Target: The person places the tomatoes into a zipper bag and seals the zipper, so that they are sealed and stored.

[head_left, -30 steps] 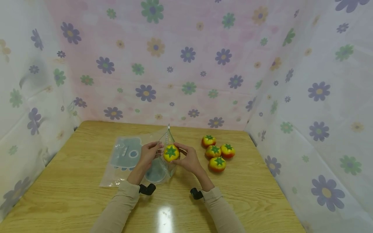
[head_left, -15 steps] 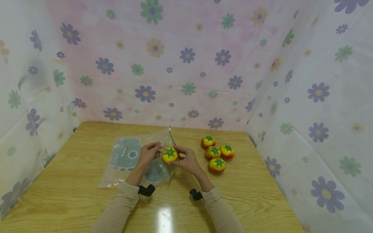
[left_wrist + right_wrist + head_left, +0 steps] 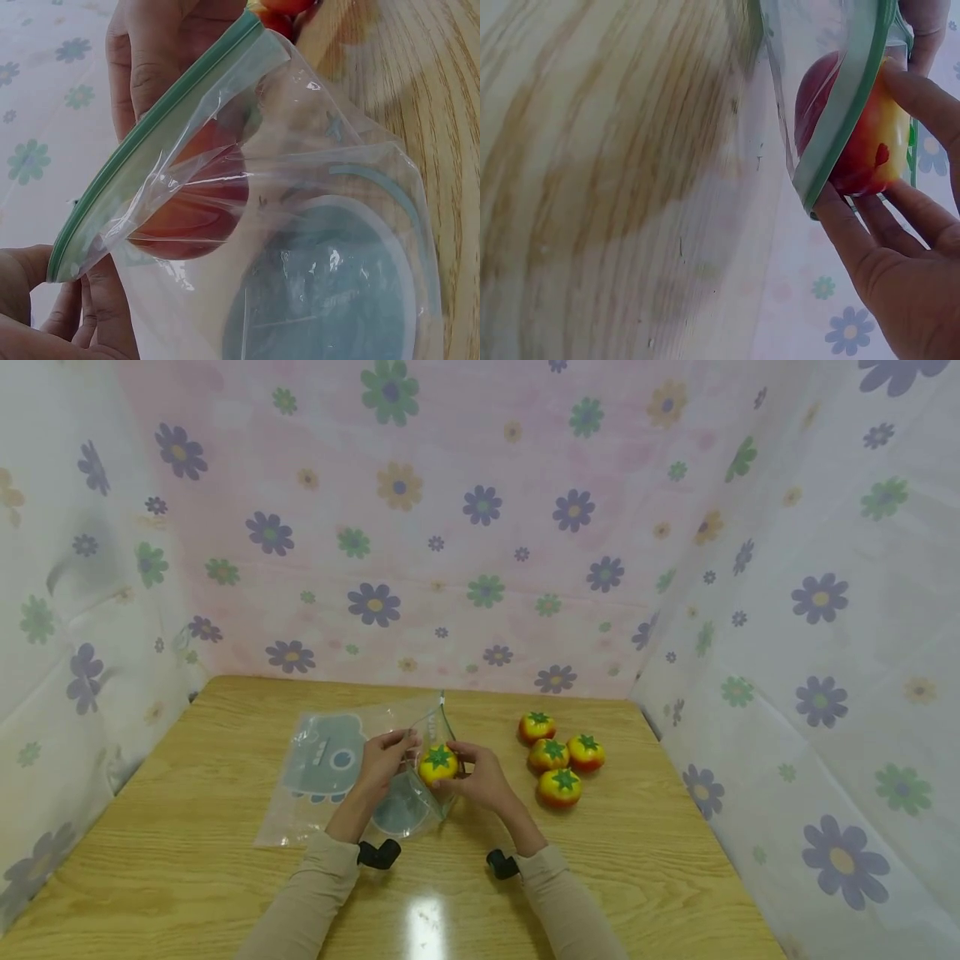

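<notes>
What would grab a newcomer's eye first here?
Probably the yellow-and-red fruit that the right hand holds at the mouth of a green-edged clear bag, its rim pinched by the left hand. Next, four similar fruits clustered rightward on the wooden table, before the flower-printed backdrop.

Bag point(image 3: 324, 768) at left, four loose fruits point(image 3: 549, 756) at right, on one table point(image 3: 652, 868)
The bag's mouth faces right between the left hand point(image 3: 381, 763) and right hand point(image 3: 483, 778), a held fruit point(image 3: 437, 763) partly inside; the loose fruits cluster right of them, one at the back, one in front, two side by side between; cloth walls point(image 3: 480, 552) stand behind and at both sides
</notes>
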A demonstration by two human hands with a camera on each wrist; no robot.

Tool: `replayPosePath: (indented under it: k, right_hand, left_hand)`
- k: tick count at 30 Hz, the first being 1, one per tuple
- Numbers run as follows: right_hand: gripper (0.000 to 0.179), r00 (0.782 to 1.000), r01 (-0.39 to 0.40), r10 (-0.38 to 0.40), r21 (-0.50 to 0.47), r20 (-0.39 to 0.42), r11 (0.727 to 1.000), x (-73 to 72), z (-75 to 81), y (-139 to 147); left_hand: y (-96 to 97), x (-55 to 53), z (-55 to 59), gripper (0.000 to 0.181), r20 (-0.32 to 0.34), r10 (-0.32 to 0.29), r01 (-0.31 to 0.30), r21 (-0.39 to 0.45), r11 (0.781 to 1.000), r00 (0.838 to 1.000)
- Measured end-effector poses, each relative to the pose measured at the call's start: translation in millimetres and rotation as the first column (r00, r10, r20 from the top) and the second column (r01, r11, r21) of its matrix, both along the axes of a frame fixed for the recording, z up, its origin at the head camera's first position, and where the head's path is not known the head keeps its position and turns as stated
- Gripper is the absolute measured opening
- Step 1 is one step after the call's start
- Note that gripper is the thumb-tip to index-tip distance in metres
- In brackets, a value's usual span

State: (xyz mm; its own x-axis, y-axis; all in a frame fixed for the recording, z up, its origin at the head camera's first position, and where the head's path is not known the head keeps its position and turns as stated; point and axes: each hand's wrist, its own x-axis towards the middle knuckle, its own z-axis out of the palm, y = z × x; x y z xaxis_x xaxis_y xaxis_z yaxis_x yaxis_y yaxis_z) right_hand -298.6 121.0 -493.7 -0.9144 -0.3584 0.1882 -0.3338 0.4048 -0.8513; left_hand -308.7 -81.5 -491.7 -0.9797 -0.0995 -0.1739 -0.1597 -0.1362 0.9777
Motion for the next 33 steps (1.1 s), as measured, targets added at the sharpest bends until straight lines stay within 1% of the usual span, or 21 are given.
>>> replayPosePath:
  k: [3, 9, 15, 24, 27, 33]
  right_hand:
    - [0.068, 1.0, 0.0, 0.0, 0.019, 0.016, 1.0, 1.1, 0.4, 0.1]
    - [0.07, 0.998, -0.018, 0.014, 0.066, 0.059, 0.998, 2.2, -1.9, 0.9]
    - [0.069, 0.996, -0.069, 0.062, 0.114, 0.069, 0.991, 1.6, -4.8, 1.9]
    - [0.068, 0.981, -0.166, 0.151, 0.119, 0.125, 0.979, 2.3, -2.4, 1.7]
    - [0.067, 0.978, -0.176, 0.16, 0.118, 0.135, 0.977, 3.0, -1.5, 2.4]
    - [0.066, 0.981, -0.171, 0.158, 0.112, 0.113, 0.979, 1.8, -3.6, 4.3]
  left_hand:
    - [0.3, 0.2, 0.1, 0.036, 0.0, -0.003, 0.003, 0.0, 1.0, 1.0]
    - [0.6, 1.1, -0.7, 0.04, -0.016, -0.017, 0.018, 0.02, 1.0, 1.0]
    - [0.9, 1.1, -1.6, 0.038, -0.029, -0.022, 0.023, 0.039, 0.999, 0.999]
    - [-2.0, 2.9, -3.7, 0.037, -0.034, -0.026, 0.027, 0.042, 0.999, 0.999]
    - [-1.7, 2.3, -4.8, 0.035, -0.036, -0.024, 0.026, 0.048, 0.999, 0.999]
    - [-0.7, 3.5, -2.5, 0.037, -0.041, -0.028, 0.029, 0.047, 0.998, 0.999]
